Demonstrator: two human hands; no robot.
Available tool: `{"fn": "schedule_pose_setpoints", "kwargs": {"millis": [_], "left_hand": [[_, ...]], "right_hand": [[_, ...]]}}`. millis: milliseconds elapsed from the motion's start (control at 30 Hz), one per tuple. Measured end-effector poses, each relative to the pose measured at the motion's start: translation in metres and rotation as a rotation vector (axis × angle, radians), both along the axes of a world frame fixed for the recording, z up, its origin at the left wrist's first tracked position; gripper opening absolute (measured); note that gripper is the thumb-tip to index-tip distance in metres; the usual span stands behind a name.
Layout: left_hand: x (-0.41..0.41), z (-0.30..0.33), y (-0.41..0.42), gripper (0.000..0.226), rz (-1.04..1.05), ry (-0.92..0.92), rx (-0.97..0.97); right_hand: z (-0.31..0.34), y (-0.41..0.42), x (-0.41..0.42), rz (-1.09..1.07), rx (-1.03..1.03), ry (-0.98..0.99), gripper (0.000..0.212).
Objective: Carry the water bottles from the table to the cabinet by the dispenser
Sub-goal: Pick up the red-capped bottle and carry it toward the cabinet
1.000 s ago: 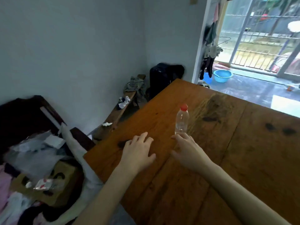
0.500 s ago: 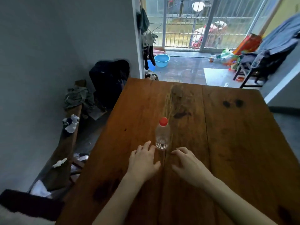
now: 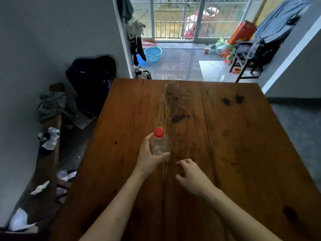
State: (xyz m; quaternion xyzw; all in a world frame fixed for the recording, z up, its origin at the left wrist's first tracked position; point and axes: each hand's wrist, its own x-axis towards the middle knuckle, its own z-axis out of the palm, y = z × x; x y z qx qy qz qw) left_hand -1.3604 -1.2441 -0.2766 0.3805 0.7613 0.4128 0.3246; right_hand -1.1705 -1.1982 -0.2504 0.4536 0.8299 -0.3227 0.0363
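Near the middle of the wooden table [image 3: 234, 153], toward its left half: one clear water bottle [image 3: 159, 145] with a red cap [image 3: 159, 132], upright, seemingly empty or nearly so. Left hand [image 3: 149, 157] wrapped round the lower body of that bottle from 9 o'clock, thumb [image 3: 162, 156] across the near side at 6 o'clock, fingers curled behind the plastic and mostly hidden. Cannot tell whether the base is touching the boards or just lifted. Right hand [image 3: 192, 174] low over the tabletop at 4 o'clock from the bottle, near it but apart, palm down, fingers loosely bent and slightly spread, gripping nothing. Both forearms bare, reaching in from the bottom edge.

Dark stains on the boards: one at 1 o'clock from the bottle, two small ones further off at 2 o'clock near the right side.

Left of the table, at 9 o'clock, a low wooden bench [image 3: 50, 162] along the grey wall, strewn with crumpled clothes and socks [image 3: 49, 136]. At 11 o'clock, a black bag [image 3: 92, 79] against the wall. Beyond the far table edge, at 12 o'clock, an open doorway onto a tiled area with a blue basin [image 3: 152, 53] on the floor and barred sliding doors behind. At 1 to 2 o'clock, a chair [image 3: 243, 66] heaped with grey clothing, with coloured packaging beside it.
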Motion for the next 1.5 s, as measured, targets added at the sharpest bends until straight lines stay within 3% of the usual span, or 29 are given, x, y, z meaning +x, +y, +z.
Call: {"fn": "schedule_pose_setpoints", "kwargs": {"millis": [133, 267, 367, 467, 600, 700, 800, 933, 1233, 1500], "left_hand": [[0.002, -0.004, 0.006, 0.070, 0.030, 0.002, 0.067], [0.006, 0.005, 0.001, 0.068, 0.019, 0.093, 0.103], [0.013, 0.025, -0.007, 0.068, -0.044, 0.099, 0.145], [0.027, 0.053, -0.016, 0.068, -0.143, 0.108, 0.178], [0.055, 0.089, -0.029, 0.069, -0.242, 0.085, 0.223], [0.082, 0.109, -0.037, 0.071, -0.347, 0.071, 0.236], [0.107, 0.120, -0.045, 0.068, -0.380, 0.069, 0.244], [0.135, 0.128, -0.050, 0.067, -0.400, 0.093, 0.242], [0.189, 0.157, -0.046, 0.071, -0.468, -0.072, 0.269], [0.248, 0.173, -0.034, 0.075, -0.752, -0.160, 0.301]], "right_hand": [[-0.007, 0.000, 0.003, 0.004, -0.002, -0.025, 0.054], [-0.016, 0.003, 0.012, -0.016, -0.012, -0.004, 0.053], [-0.018, 0.005, 0.022, -0.143, -0.140, 0.082, 0.053], [-0.016, 0.003, 0.032, -0.365, -0.408, 0.233, 0.044], [-0.008, 0.000, 0.052, -0.815, -1.143, 0.621, 0.040], [0.003, -0.005, 0.075, -0.865, -1.369, 0.803, 0.049], [0.012, -0.011, 0.099, -0.782, -1.477, 0.837, 0.058], [0.020, -0.018, 0.127, -0.697, -1.485, 0.848, 0.065], [0.054, -0.044, 0.195, -0.696, -1.432, 1.039, 0.065], [0.077, -0.078, 0.250, -0.867, -1.213, 1.211, 0.068]]}}
